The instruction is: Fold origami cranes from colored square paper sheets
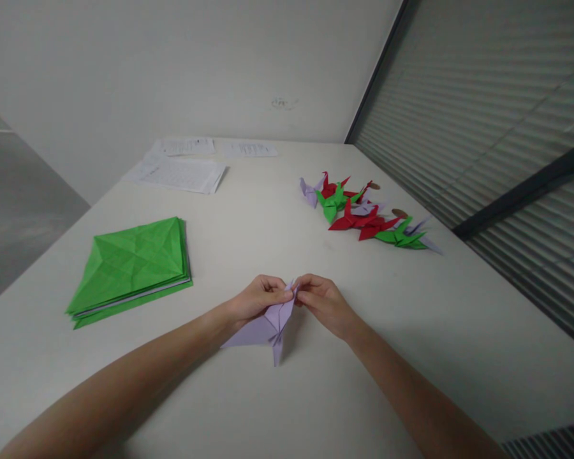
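Observation:
A partly folded lilac paper figure [270, 325] rests on the white table [411, 331] near the front middle. My left hand [256, 298] pinches its upper tip from the left, fingers curled together. My right hand [323, 301] pinches the same tip from the right, fingertips almost meeting the left hand's. The figure's lower point juts toward me below both hands.
A stack of creased green paper sheets [131, 268] lies at the left. Several finished paper cranes [358, 213] in red, green and lilac lie at the right rear. Printed white sheets [179, 171] sit at the far edge by the wall. Window blinds run along the right.

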`<state>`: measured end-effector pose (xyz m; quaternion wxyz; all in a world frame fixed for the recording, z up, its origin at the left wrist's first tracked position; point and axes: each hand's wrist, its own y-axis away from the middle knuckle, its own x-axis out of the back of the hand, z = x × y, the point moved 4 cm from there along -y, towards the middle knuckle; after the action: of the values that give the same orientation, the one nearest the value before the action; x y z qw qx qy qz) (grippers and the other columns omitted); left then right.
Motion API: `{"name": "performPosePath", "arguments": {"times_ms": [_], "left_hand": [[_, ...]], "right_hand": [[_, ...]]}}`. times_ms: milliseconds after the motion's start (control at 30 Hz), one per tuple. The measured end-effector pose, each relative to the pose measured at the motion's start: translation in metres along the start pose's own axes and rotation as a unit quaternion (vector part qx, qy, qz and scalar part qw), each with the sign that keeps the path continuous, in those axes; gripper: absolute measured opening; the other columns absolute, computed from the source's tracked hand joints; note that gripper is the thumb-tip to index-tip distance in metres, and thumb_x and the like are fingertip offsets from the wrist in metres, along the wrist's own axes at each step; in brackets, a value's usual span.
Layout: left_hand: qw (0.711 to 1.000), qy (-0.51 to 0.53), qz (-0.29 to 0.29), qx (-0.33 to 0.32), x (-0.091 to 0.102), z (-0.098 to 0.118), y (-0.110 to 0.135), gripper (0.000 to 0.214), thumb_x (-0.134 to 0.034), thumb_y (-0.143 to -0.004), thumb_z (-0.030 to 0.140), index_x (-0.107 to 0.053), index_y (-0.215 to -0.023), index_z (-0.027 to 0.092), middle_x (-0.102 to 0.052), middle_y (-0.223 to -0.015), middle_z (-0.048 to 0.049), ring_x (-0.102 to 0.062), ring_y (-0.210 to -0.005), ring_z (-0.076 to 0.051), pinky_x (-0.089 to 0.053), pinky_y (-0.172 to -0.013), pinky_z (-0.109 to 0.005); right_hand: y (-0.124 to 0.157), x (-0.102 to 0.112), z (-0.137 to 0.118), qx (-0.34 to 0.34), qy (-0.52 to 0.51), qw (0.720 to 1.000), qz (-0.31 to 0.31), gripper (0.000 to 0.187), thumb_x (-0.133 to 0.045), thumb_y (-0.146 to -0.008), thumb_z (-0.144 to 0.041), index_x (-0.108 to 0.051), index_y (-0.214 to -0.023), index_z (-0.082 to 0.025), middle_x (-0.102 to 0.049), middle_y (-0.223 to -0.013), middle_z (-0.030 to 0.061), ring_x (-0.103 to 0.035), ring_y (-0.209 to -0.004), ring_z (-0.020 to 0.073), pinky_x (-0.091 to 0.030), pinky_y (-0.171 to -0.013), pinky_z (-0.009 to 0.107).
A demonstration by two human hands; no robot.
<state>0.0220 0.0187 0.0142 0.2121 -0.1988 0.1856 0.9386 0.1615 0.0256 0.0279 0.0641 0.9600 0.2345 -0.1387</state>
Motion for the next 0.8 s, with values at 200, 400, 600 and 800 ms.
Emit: {"name": "performPosePath", "arguments": {"times_ms": [200, 400, 600, 800], "left_hand": [[0.998, -0.053, 0.027, -0.020, 0.001, 0.002, -0.002, 0.046, -0.088, -0.050, 0.049, -0.063, -0.059, 0.011, -0.058, -0.052, 0.0022, -0.046, -0.046, -0.005, -0.030, -0.045, -0.019], [0.997, -0.045, 0.057, -0.012, 0.000, 0.010, 0.001, 0.040, -0.089, -0.052, 0.042, -0.068, -0.067, 0.011, -0.061, -0.054, 0.0011, -0.049, -0.047, -0.006, -0.032, -0.046, -0.019], [0.998, 0.013, 0.053, -0.009, 0.000, 0.009, 0.002, 0.036, -0.090, -0.056, 0.037, -0.073, -0.073, 0.011, -0.064, -0.062, -0.0001, -0.052, -0.051, -0.007, -0.035, -0.049, -0.019], [0.998, 0.038, 0.044, 0.036, 0.001, 0.003, 0.002, 0.036, -0.090, -0.054, 0.040, -0.072, -0.068, 0.012, -0.060, -0.056, 0.0012, -0.049, -0.047, -0.006, -0.034, -0.047, -0.019]], "right_hand": [[-0.001, 0.002, -0.005, 0.035, 0.085, 0.996, 0.000, 0.008, -0.068, -0.068, -0.021, -0.064, -0.074, -0.020, -0.060, -0.067, -0.0017, -0.054, -0.063, 0.0120, -0.043, -0.062, 0.026], [0.008, 0.000, -0.033, 0.257, 0.360, 0.894, 0.077, 0.008, -0.062, -0.076, -0.015, -0.064, -0.072, -0.022, -0.060, -0.073, 0.0015, -0.055, -0.071, 0.0156, -0.045, -0.066, 0.030], [0.015, -0.002, -0.037, 0.359, 0.437, 0.817, 0.109, 0.011, -0.064, -0.083, -0.016, -0.070, -0.077, -0.024, -0.060, -0.084, 0.0049, -0.059, -0.078, 0.0173, -0.049, -0.066, 0.032], [0.018, -0.005, -0.037, 0.383, 0.442, 0.804, 0.106, 0.013, -0.063, -0.083, -0.015, -0.071, -0.083, -0.025, -0.060, -0.086, 0.0053, -0.059, -0.079, 0.0176, -0.049, -0.067, 0.032]]}}
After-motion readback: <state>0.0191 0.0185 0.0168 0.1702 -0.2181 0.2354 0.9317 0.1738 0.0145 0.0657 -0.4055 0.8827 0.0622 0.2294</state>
